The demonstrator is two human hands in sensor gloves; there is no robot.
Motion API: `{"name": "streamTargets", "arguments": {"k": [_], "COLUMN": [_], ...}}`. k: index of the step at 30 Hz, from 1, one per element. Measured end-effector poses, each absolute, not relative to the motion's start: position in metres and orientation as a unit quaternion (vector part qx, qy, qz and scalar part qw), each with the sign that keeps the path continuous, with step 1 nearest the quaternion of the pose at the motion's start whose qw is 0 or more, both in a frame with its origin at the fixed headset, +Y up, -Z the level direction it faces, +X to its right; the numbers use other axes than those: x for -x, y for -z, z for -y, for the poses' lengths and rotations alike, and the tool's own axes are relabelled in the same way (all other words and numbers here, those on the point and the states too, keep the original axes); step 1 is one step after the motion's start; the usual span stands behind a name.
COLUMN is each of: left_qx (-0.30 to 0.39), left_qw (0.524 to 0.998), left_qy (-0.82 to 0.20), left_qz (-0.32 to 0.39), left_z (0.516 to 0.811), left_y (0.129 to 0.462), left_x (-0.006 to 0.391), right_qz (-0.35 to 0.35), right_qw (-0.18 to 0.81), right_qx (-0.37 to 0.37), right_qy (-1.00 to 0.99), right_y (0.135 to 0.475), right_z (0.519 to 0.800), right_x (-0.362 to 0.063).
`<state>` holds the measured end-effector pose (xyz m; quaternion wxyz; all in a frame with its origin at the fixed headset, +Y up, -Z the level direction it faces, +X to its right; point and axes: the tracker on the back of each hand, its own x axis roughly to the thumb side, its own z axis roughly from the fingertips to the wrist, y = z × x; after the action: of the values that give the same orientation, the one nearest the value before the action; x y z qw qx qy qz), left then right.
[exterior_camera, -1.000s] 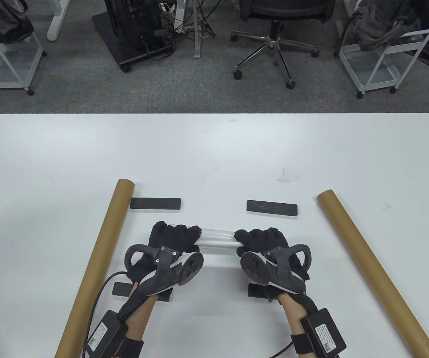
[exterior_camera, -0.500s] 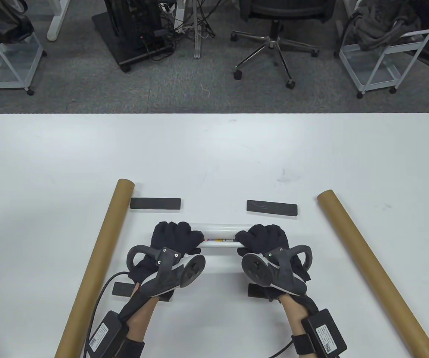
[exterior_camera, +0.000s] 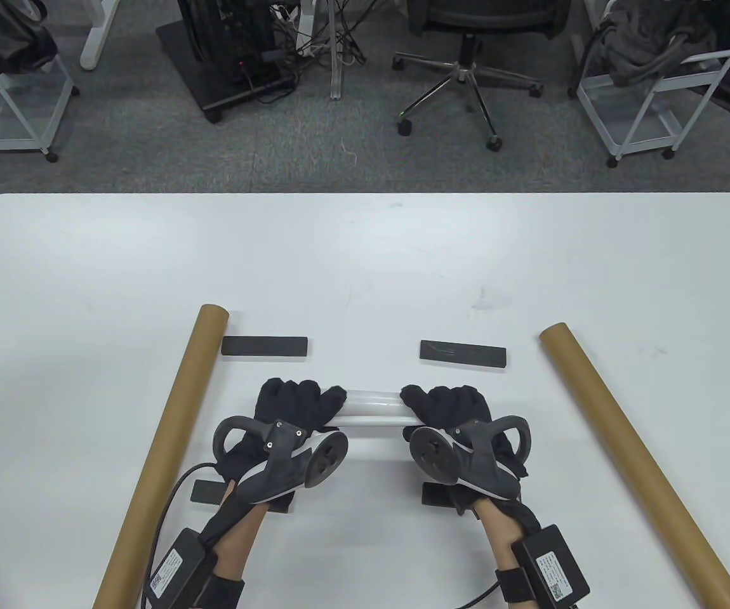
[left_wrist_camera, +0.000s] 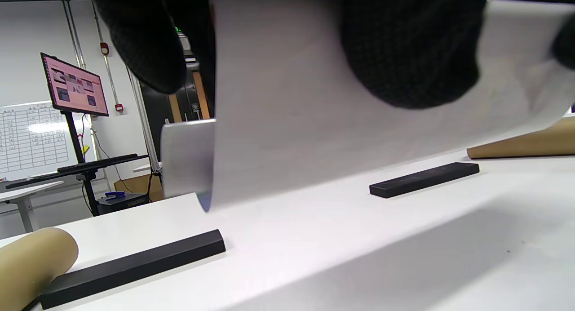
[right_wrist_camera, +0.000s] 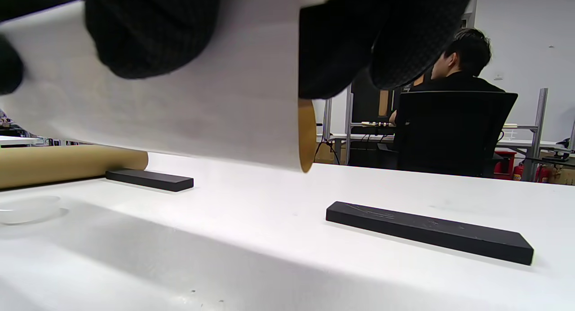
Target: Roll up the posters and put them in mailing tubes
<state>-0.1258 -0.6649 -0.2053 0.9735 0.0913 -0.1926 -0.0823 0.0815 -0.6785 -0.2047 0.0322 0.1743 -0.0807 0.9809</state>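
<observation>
A white rolled poster (exterior_camera: 372, 410) lies crosswise between my hands, held a little above the table. My left hand (exterior_camera: 298, 404) grips its left end and my right hand (exterior_camera: 442, 406) grips its right end. In the left wrist view the roll (left_wrist_camera: 314, 104) fills the top with gloved fingers (left_wrist_camera: 404, 46) wrapped over it. In the right wrist view the roll (right_wrist_camera: 188, 104) shows its open end under my fingers (right_wrist_camera: 148, 28). Two brown mailing tubes lie on the table, one left (exterior_camera: 168, 444), one right (exterior_camera: 625, 457).
Black flat weight bars lie on the white table (exterior_camera: 365, 266): one far left (exterior_camera: 265, 346), one far right (exterior_camera: 463, 353), two more partly under my wrists (exterior_camera: 206, 491) (exterior_camera: 435, 493). Carts and an office chair (exterior_camera: 466, 38) stand beyond the far edge.
The roll turned in my fingers: a coloured printed strip showed half a second ago, and now only white paper shows. Both hands stayed in place.
</observation>
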Motion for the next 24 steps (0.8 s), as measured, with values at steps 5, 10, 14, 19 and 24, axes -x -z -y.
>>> {"name": "streamTargets", "arguments": {"k": [5,10,14,19,24], "left_qx": [-0.1,-0.104,-0.103,-0.095,-0.097], "left_qw": [0.973,0.972,0.972,0.975,0.976], "left_qy": [0.084,0.084,0.083,0.072,0.056], "left_qz": [0.192,0.192,0.193,0.189,0.185], "left_z": [0.6646,0.6648,0.6652,0.6666,0.6641], "left_y": [0.2055,0.2055,0.2058,0.2066,0.2064], "left_x": [0.127,0.1273,0.1276,0.128,0.1296], "right_qz": [0.086,0.093,0.096,0.085,0.082], "right_qw": [0.026,0.021,0.019,0.023,0.029], "right_qx": [-0.173,-0.171,-0.17,-0.174,-0.173], "right_qy": [-0.981,-0.981,-0.981,-0.981,-0.981], "right_y": [0.2048,0.2048,0.2051,0.2051,0.2048], "right_z": [0.6784,0.678,0.6782,0.6794,0.6774], "right_x": [-0.0813,-0.0822,-0.0827,-0.0815,-0.0819]}}
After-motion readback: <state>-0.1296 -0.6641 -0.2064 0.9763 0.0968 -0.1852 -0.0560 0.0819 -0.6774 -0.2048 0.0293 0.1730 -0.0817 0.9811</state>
